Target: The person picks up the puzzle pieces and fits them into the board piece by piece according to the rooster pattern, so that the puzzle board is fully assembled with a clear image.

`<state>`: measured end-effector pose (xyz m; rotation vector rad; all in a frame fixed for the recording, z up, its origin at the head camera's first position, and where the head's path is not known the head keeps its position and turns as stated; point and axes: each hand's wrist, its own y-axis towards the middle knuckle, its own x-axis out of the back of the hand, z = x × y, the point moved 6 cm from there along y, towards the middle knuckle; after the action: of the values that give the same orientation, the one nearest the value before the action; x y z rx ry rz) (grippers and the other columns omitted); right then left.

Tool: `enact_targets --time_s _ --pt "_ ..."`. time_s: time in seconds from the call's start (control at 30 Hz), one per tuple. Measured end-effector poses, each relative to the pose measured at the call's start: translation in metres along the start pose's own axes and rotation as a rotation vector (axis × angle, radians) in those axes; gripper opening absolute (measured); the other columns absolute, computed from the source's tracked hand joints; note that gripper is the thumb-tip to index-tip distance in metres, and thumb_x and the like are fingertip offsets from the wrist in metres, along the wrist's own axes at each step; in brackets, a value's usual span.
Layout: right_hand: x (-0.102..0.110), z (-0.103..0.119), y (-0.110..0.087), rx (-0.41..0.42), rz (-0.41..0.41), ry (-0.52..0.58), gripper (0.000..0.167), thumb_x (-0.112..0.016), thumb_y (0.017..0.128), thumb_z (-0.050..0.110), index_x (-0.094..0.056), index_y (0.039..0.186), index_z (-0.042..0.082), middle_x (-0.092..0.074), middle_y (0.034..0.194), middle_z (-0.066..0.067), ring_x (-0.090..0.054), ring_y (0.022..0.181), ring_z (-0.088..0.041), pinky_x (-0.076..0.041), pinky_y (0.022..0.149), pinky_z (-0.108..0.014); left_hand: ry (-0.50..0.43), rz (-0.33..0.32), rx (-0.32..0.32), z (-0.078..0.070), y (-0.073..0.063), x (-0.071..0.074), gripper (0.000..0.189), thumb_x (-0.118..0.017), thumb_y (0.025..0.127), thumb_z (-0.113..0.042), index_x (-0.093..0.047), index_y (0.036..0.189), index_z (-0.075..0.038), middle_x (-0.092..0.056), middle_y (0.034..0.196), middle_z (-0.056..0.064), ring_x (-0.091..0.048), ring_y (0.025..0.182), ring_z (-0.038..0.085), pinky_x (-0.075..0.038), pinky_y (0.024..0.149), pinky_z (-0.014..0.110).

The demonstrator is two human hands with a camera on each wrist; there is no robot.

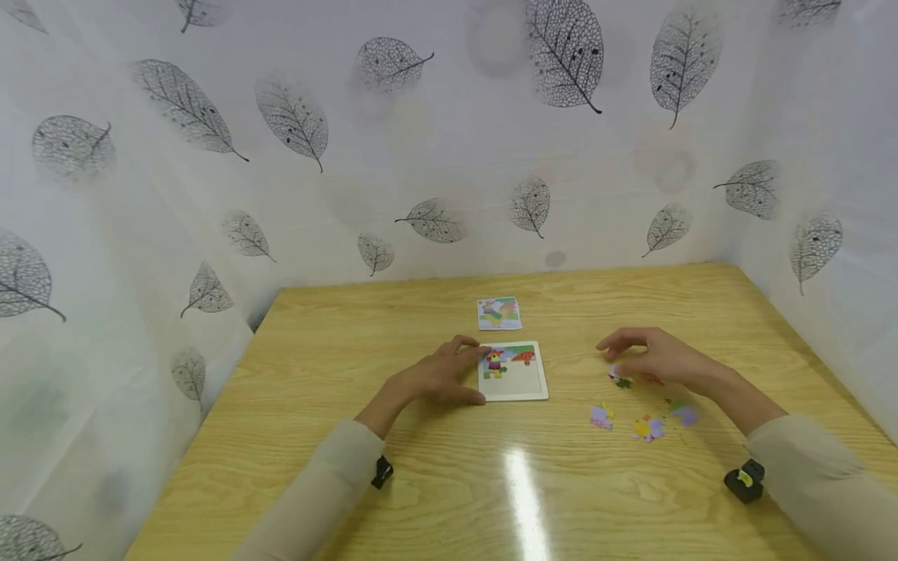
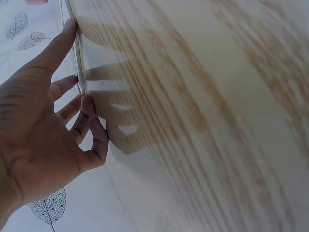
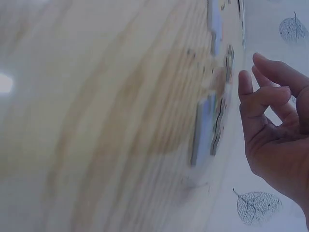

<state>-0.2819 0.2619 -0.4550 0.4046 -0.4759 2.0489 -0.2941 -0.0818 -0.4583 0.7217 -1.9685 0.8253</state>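
My left hand holds the left side of a white-framed jigsaw puzzle tray, thumb at its lower corner and index finger at the upper one. In the left wrist view the tray shows only as a thin edge against the fingertips. Several pieces with a bird's head and red feathers fill part of the tray. My right hand hovers over loose puzzle pieces, fingers bent, the thumb close to a dark green and white piece. Nothing shows between its fingers in the right wrist view.
A picture card of a colourful bird lies just behind the tray. More loose pieces, a lilac one, a yellow and lilac one and a green and lilac one, lie near the right hand. A leaf-print curtain encloses the wooden table.
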Motion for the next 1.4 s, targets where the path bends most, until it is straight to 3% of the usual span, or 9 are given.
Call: enact_targets --time_s 0.23,0.37,0.47,0.6,0.7,0.77,1.0,1.2,1.4 --pt "0.006 -0.006 -0.011 0.044 0.045 -0.052 0.044 -0.072 0.093 0.005 -0.061 0.135 0.001 -0.06 0.134 -0.023 -0.057 0.11 -0.02 -0.047 0.06 -0.029 0.003 0.003 0.006 0.002 0.0 0.0 0.087 -0.077 0.093 -0.046 -0.032 0.164 -0.025 -0.028 0.164 0.005 -0.034 0.148 0.03 -0.039 0.117 0.05" --pt "0.005 -0.009 -0.014 0.019 0.096 -0.008 0.047 -0.07 0.09 -0.002 -0.06 0.136 -0.001 -0.057 0.14 -0.027 -0.056 0.07 -0.009 -0.04 0.048 -0.025 0.003 0.005 0.007 0.002 0.001 -0.001 0.087 -0.077 0.093 -0.046 -0.032 0.164 -0.024 -0.029 0.164 0.006 -0.034 0.147 0.03 -0.039 0.117 0.05" --pt "0.003 -0.011 -0.014 0.005 0.125 0.016 0.048 -0.069 0.089 -0.006 -0.06 0.136 -0.002 -0.053 0.142 -0.031 -0.03 0.046 -0.009 -0.033 0.041 -0.023 0.006 0.005 0.011 0.003 0.002 -0.002 0.087 -0.077 0.093 -0.046 -0.032 0.164 -0.025 -0.028 0.164 0.005 -0.034 0.148 0.03 -0.039 0.117 0.05" --pt "0.003 -0.008 -0.012 0.053 0.11 -0.048 0.045 -0.073 0.087 -0.004 -0.065 0.131 -0.001 -0.057 0.139 -0.027 -0.059 0.081 -0.013 -0.045 0.054 -0.024 0.008 0.006 0.012 0.004 0.002 -0.002 0.087 -0.076 0.093 -0.046 -0.031 0.165 -0.025 -0.028 0.164 0.005 -0.033 0.149 0.029 -0.038 0.118 0.049" --pt "0.003 -0.006 -0.011 0.081 0.09 -0.106 0.043 -0.076 0.085 -0.001 -0.068 0.128 0.002 -0.062 0.134 -0.021 -0.055 0.121 -0.026 -0.051 0.08 -0.023 0.01 0.008 0.012 0.005 0.003 -0.003 0.088 -0.076 0.094 -0.046 -0.031 0.165 -0.024 -0.027 0.164 0.005 -0.033 0.149 0.029 -0.038 0.118 0.049" --pt "0.003 -0.005 -0.01 0.089 0.088 -0.123 0.043 -0.076 0.084 -0.001 -0.07 0.126 0.003 -0.064 0.132 -0.018 -0.055 0.121 -0.032 -0.049 0.092 -0.025 0.01 0.011 0.013 0.005 0.003 -0.003 0.088 -0.076 0.094 -0.046 -0.03 0.165 -0.024 -0.027 0.165 0.005 -0.032 0.149 0.029 -0.038 0.119 0.049" --pt "0.001 -0.002 -0.009 0.121 0.103 -0.121 0.044 -0.076 0.081 -0.004 -0.072 0.123 0.005 -0.063 0.132 -0.019 -0.049 0.13 -0.046 -0.05 0.098 -0.047 -0.003 0.006 0.003 0.002 0.001 -0.001 0.088 -0.076 0.093 -0.048 -0.031 0.165 -0.025 -0.028 0.165 0.005 -0.032 0.15 0.03 -0.037 0.119 0.05" --pt "0.001 -0.001 -0.009 0.105 0.092 -0.155 0.035 -0.078 0.083 0.001 -0.076 0.117 0.011 -0.064 0.129 -0.015 -0.052 0.128 -0.042 -0.049 0.103 -0.058 0.008 0.007 -0.006 0.002 0.001 0.0 0.089 -0.076 0.093 -0.049 -0.03 0.165 -0.025 -0.028 0.165 0.005 -0.032 0.15 0.03 -0.037 0.119 0.049" --pt "0.0 -0.003 -0.01 0.095 0.071 -0.178 0.033 -0.078 0.085 0.002 -0.077 0.116 0.012 -0.064 0.13 -0.017 -0.054 0.127 -0.044 -0.053 0.1 -0.053 0.016 0.01 0.0 0.003 0.002 -0.001 0.089 -0.076 0.094 -0.048 -0.029 0.165 -0.026 -0.027 0.165 0.005 -0.032 0.149 0.029 -0.038 0.119 0.048"
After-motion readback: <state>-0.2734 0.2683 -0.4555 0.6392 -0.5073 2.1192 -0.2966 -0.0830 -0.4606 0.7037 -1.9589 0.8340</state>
